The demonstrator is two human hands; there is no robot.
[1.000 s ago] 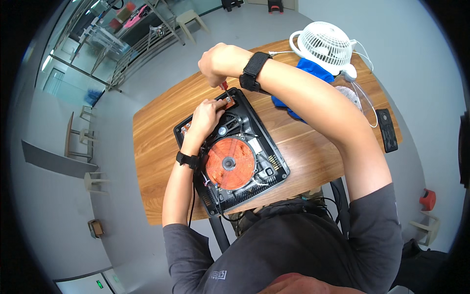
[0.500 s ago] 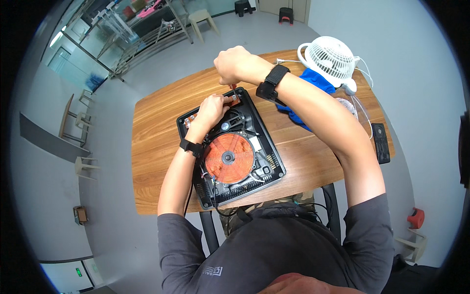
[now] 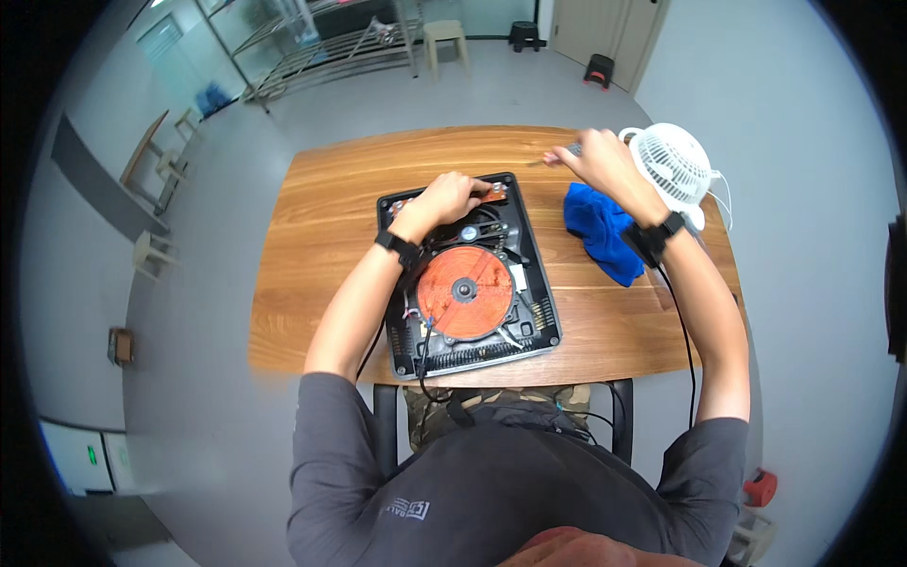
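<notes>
An opened induction cooker (image 3: 529,227) lies on the table, its black casing holding a round copper-coloured coil (image 3: 449,307). Along the casing's far edge runs a narrow orange-brown circuit board (image 3: 495,195). My left hand (image 3: 450,197) is over this strip, its bent fingers closed at the board and covering part of it. Off to the right, above the table, my right hand (image 3: 605,166) is closed round a thin screwdriver (image 3: 539,163), blurred by motion, its shaft pointing left. The screwdriver is apart from the cooker.
A blue cloth (image 3: 601,236) lies right of the cooker, below my right hand. Behind it stands a white fan (image 3: 673,165) with a cord. The wooden table (image 3: 321,255) has a curved far edge. A metal rack (image 3: 326,61) and stools stand beyond.
My right hand has moved right with the screwdriver, away from the circuit board and toward the fan. My left hand stays at the board. The whole view has shifted.
</notes>
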